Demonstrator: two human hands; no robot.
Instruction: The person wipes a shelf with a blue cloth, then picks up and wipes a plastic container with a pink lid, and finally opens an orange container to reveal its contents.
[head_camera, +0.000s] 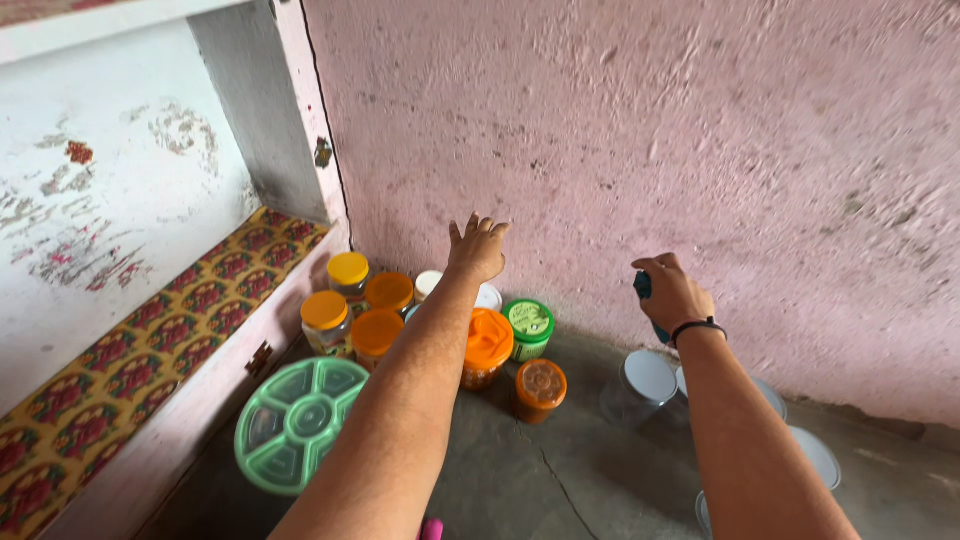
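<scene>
As my left hand (478, 248) reaches out flat above a cluster of jars at the centre of the frame, its fingers lie pressed together and hold nothing, their tips close to the rough pink wall (700, 150). My right hand (672, 293), at centre right, is curled into a fist around a small dark teal object (643, 285), of which only a sliver shows between thumb and fingers. What kind of thing it is I cannot tell. Its visible part runs roughly up and down, so I judge its long axis near vertical, one end poking out at the top of my fist and another bit showing below near the wrist.

Directly under my left forearm stands the orange-lidded jar (488, 345), with a green-lidded jar (529, 328) just beside it and a small brown-lidded jar (541, 388) in front. Three yellow- and orange-capped jars (350, 300) crowd the left of the group, near a round green sectioned tray (296, 420) at lower left. Clear containers with pale lids (640, 385) sit below my right hand on the grey floor.

To do this well, I judge I should lower the open hand straight down on a single lid, keeping my wrist clear of the close-packed neighbours, and keep the fist steady away from them.
</scene>
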